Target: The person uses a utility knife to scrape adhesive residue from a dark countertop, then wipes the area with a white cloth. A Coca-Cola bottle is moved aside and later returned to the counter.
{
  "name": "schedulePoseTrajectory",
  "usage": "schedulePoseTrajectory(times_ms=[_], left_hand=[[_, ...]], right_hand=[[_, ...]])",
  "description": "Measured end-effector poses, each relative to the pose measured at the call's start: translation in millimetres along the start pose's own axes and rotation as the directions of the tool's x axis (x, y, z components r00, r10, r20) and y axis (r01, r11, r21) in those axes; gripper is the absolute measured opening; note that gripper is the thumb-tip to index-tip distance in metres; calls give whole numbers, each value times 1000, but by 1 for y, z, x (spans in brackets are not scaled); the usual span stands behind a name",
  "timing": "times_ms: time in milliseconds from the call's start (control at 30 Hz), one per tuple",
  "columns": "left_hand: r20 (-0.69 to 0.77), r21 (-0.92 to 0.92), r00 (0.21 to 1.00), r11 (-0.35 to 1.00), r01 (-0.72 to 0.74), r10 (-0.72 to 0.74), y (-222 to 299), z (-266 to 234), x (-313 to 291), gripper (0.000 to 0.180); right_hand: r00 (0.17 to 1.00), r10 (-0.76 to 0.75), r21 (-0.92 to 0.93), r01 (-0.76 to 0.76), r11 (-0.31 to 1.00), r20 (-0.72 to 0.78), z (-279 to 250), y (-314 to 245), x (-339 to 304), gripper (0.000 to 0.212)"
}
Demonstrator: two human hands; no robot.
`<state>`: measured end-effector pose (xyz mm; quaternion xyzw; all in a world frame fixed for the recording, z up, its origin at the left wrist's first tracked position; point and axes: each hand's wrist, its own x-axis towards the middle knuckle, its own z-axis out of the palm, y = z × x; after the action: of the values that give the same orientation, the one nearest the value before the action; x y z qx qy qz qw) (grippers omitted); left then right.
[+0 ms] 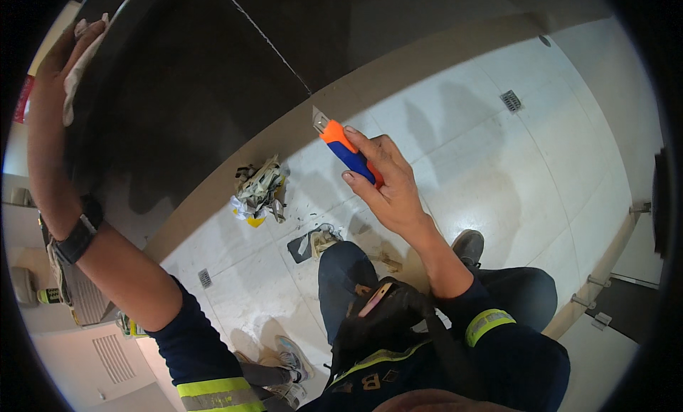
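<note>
The fingers [364,139] of the right hand [404,199], in the head view, pinch the knife [346,153] against the thumb, close behind its blade [317,118]. The fingers of the left hand [77,46] lie over the cloth [69,103], near the left edge of the dark panel [199,63]; I cannot tell whether they grip it or only press it. The knife is held in the air, by the lower edge of the panel, near the lower end of the white line [267,41]; its exact distance in depth is not clear.

The blade is bare, so, in my judgement, a slip of this pinch could scratch the panel, or cut the left hand if it came across the point. A loose hold could also let the knife drop toward the leg [345,271] below.

The knife has an orange front, a blue body, a red-orange part near the palm, and a short grey blade, slanted to its point.
</note>
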<state>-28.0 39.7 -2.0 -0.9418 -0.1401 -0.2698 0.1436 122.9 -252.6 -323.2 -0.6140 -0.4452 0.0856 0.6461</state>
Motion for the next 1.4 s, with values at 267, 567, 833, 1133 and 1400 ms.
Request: schedulePoseTrajectory(times_ms=[267,567,833,1133,1400], left_hand=[[101,-180,990,977,113,-96,52,-10,13,36],[211,-364,977,929,69,10,41,-14,17,34],[24,-36,998,997,-62,63,0,-20,10,29],[-31,-213,942,923,319,-333,8,-13,-15,50],[-98,23,960,964,264,-261,-2,-18,-12,59]], right_hand=[[969,-202,-83,192,978,-143,10,33,15,67],[943,-255,-115,236,965,-212,24,44,18,71],[930,-262,-75,251,965,-258,37,52,18,69],[953,-194,-47,189,981,-231,37,42,11,67],[931,-261,65,286,956,-254,44,51,20,66]])
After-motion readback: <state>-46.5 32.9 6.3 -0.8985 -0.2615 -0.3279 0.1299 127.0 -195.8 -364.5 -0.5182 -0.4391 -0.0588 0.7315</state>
